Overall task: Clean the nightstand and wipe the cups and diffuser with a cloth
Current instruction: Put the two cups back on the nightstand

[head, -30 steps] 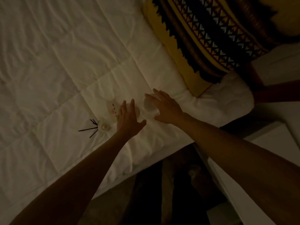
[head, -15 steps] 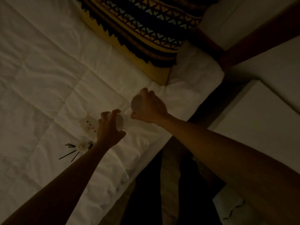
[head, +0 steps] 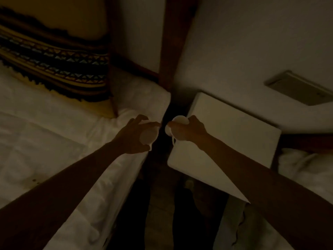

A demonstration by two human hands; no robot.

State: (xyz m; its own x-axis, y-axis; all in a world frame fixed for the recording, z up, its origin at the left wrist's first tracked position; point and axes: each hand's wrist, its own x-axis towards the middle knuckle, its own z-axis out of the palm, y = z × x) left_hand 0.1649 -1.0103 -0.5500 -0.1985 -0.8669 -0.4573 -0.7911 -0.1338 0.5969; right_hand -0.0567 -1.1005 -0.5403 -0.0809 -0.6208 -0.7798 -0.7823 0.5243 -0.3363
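The room is dim. My left hand [head: 133, 135] grips a small white cup [head: 148, 137] from above, held over the right edge of the bed. My right hand [head: 191, 129] holds a second white cup [head: 175, 123] with a handle, at the left edge of the white nightstand [head: 225, 139]. Both cups hang in the air over the dark gap between bed and nightstand. The nightstand top is bare. No diffuser or cloth is in view.
The white quilted bed [head: 45, 141] fills the left, with a patterned yellow and black pillow [head: 54, 64] at its head. A dark wooden post [head: 168, 42] stands behind the gap. Another white bed corner [head: 306, 168] lies at the right. A wall plate [head: 299, 87] sits at the upper right.
Both hands closed on the cups lying on the bed, lifted them and carried them right toward the nightstand. The diffuser with its dark reeds has left the view.
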